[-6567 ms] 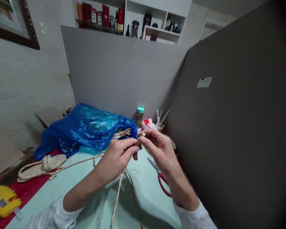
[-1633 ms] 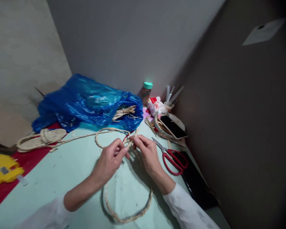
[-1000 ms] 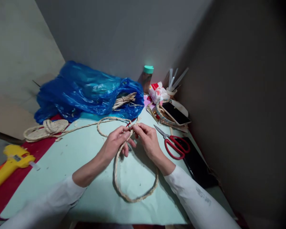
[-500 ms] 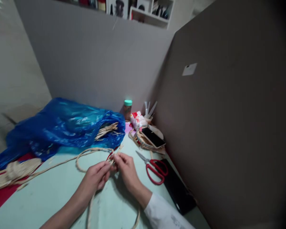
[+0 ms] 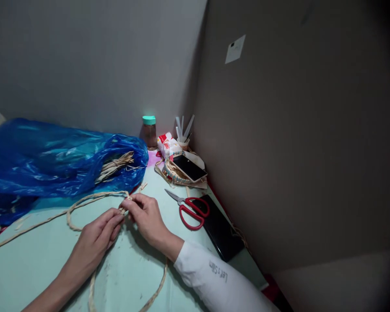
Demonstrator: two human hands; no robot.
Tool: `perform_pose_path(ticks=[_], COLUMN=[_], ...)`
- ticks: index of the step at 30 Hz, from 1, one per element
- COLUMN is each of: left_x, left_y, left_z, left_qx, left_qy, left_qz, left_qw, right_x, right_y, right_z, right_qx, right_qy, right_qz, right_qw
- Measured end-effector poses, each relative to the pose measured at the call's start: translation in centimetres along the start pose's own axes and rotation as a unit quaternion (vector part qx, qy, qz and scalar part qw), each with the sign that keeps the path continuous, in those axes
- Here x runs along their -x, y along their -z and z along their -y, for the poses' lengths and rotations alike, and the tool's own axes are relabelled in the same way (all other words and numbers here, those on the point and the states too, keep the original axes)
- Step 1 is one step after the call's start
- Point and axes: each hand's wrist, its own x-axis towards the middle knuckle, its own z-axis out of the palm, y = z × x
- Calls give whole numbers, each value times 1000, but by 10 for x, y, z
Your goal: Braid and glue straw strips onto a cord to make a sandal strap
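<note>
A pale twisted straw-like cord (image 5: pixel 45 222) runs in from the left, loops on the table and hangs in another loop below my hands. My left hand (image 5: pixel 99 234) pinches it between thumb and fingers. Just right of it and slightly higher, my right hand (image 5: pixel 147 219) pinches the same cord, its fingertips close to the left ones. The exact spot between the fingertips is partly hidden. Red-handled scissors (image 5: pixel 181 201) lie to the right of my right hand, blades apart from the cord, with their handles partly over a flat black device (image 5: pixel 222 234).
A blue plastic bag (image 5: pixel 61 151) with a bundle of dry fibre strips (image 5: pixel 115 167) in its mouth lies at the back left. A phone (image 5: pixel 190 168), a packet (image 5: pixel 169 145), a jar (image 5: pixel 149 134) and a cup of white sticks (image 5: pixel 183 144) crowd the corner. Grey partitions (image 5: pixel 94 65) stand behind and right.
The view has turned to the right, so everything sits further left in the picture. Both hands keep their pinch on the cord, with the fingertips still close together.
</note>
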Motion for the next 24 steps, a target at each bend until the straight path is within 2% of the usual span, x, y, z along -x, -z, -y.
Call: perform_pose_path(ticks=[9, 15, 19, 24], left_x=[7, 12, 15, 19], left_y=[3, 3, 4, 5], left_z=[-18, -25, -30, -35], left_qx=[-26, -6, -15, -38], left_qy=[-21, -17, -68, -87], left_qz=[73, 35, 11, 0], left_qw=[997, 999, 998, 995], right_x=[-1, 1, 3, 5], right_y=[1, 3, 4, 5], right_z=[0, 3, 9, 13], right_qx=[-11, -5, -7, 1], right_qy=[-1, 1, -3, 9], right_qz=[20, 51, 66, 59], right_qw=[1000, 999, 998, 998])
